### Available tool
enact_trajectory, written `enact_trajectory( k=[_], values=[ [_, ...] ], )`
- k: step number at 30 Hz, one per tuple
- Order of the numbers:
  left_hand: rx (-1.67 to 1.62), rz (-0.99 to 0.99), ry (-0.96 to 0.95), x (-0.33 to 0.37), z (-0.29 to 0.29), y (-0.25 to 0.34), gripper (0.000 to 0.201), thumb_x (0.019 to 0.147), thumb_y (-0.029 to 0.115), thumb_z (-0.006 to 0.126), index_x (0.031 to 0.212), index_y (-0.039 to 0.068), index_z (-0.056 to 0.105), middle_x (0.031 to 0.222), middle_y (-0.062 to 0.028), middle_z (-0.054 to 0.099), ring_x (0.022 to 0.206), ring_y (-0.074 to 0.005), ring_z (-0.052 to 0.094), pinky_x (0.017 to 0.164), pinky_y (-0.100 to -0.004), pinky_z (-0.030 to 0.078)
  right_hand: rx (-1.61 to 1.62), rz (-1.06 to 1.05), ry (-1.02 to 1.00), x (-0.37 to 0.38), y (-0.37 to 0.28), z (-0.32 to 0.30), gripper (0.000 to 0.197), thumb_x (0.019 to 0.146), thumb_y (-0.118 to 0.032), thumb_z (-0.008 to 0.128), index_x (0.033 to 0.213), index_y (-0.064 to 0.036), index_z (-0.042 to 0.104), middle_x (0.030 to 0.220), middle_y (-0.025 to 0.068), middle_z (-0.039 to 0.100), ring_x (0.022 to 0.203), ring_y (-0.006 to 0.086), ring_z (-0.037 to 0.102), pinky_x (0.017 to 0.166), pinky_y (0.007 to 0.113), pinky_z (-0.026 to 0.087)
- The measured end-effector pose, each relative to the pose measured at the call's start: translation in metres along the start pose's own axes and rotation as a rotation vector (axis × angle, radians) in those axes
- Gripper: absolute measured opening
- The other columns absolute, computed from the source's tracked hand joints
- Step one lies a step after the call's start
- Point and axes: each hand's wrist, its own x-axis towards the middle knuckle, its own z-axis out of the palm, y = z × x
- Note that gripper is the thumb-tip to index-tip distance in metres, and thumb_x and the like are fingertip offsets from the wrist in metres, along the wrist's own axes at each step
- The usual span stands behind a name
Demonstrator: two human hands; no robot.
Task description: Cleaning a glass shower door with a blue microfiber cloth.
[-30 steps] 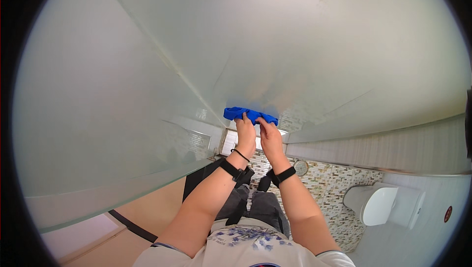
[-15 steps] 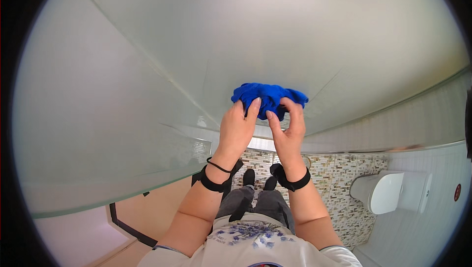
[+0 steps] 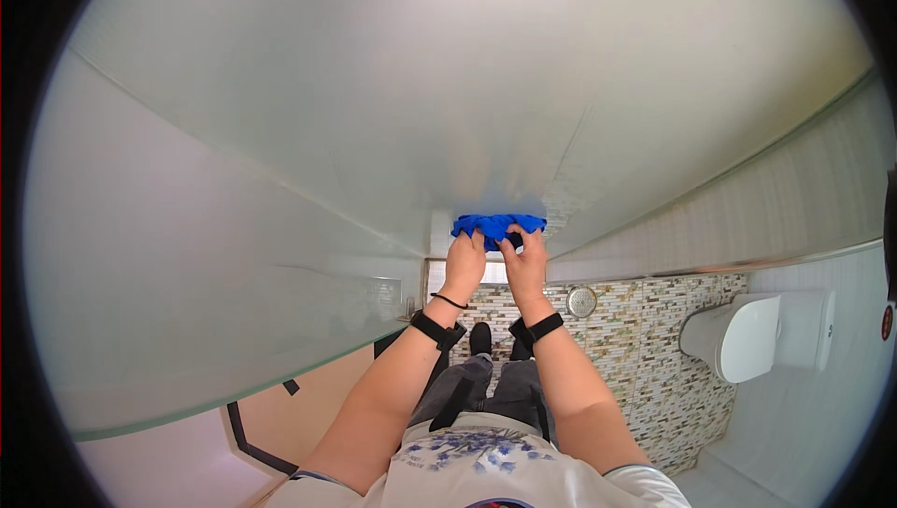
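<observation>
Bunching in loose folds, a blue cloth (image 3: 500,224) sat at twelve o'clock from both hands, against the frosted glass panel (image 3: 420,87) or just short of it; contact could not be told. It looked light, soft and limp, unlikely to break but apt to sag from a weak pinch; the thicker folds towards its nine and three o'clock ends seemed the best holds. The left hand (image 3: 464,265) had its fingers curled in close, gripping the cloth's six o'clock edge; the right hand (image 3: 526,265) pinched it with thumb and forefinger slightly apart. Other fingertips were hidden in the folds, as was the cloth's far face; dampness could not be judged. The panel ran out of view at twelve o'clock.
</observation>
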Motion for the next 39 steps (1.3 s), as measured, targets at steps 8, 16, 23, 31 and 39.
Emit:
enact_trajectory(
  k=[8,16,23,31,39],
  values=[
    [-0.078,-0.144,-0.152,0.003,0.004,0.002,0.045,0.098,0.034,0.040,0.100,-0.007,0.057,0.089,-0.0192,0.065,0.080,-0.0249,0.064,0.071,-0.0379,0.048,0.109,0.183,0.000,-0.006,0.011,-0.002,0.024,0.073,0.000,0.066,0.096,-0.0038,0.058,0.094,0.0145,0.056,0.089,0.0319,0.055,0.079,0.036,0.045],
    [-0.693,-0.062,-0.554,-0.018,-0.061,0.141,0.058,0.097,0.052,0.036,0.111,0.000,0.056,0.102,-0.0108,0.060,0.100,-0.0155,0.054,0.087,-0.0330,0.044,0.112,-0.200,0.255,0.045,-0.089,-0.060,0.027,0.078,-0.006,0.066,0.103,-0.0038,0.055,0.097,0.0121,0.050,0.093,0.0276,0.049,0.083,0.035,0.040],
    [-0.384,0.022,-0.350,-0.017,-0.040,0.149,0.064,0.095,0.054,0.037,0.097,-0.007,0.060,0.085,-0.0144,0.064,0.080,-0.0213,0.062,0.076,-0.0347,0.048,0.101,-0.174,0.311,0.038,-0.063,-0.051,0.032,0.078,-0.008,0.066,0.106,-0.0056,0.052,0.108,0.0149,0.048,0.102,0.0320,0.046,0.090,0.038,0.037],
    [-0.124,0.024,-0.325,0.007,0.049,0.044,0.066,0.095,0.049,0.039,0.077,-0.010,0.061,0.072,-0.0241,0.064,0.071,-0.0372,0.064,0.068,-0.0427,0.048,0.217,0.204,0.271,-0.001,0.043,-0.028,0.029,0.075,-0.004,0.064,0.100,-0.0034,0.051,0.107,0.0141,0.050,0.103,0.0317,0.048,0.092,0.037,0.038],
    [-0.228,-0.064,-0.229,0.009,0.070,0.022,0.065,0.094,0.047,0.042,0.081,-0.013,0.062,0.074,-0.0276,0.064,0.073,-0.0372,0.066,0.068,-0.0413,0.049,0.474,0.391,0.301,-0.011,0.053,-0.022,0.027,0.076,-0.004,0.063,0.101,-0.0021,0.052,0.100,0.0106,0.051,0.097,0.0246,0.049,0.089,0.034,0.039]
  ],
)
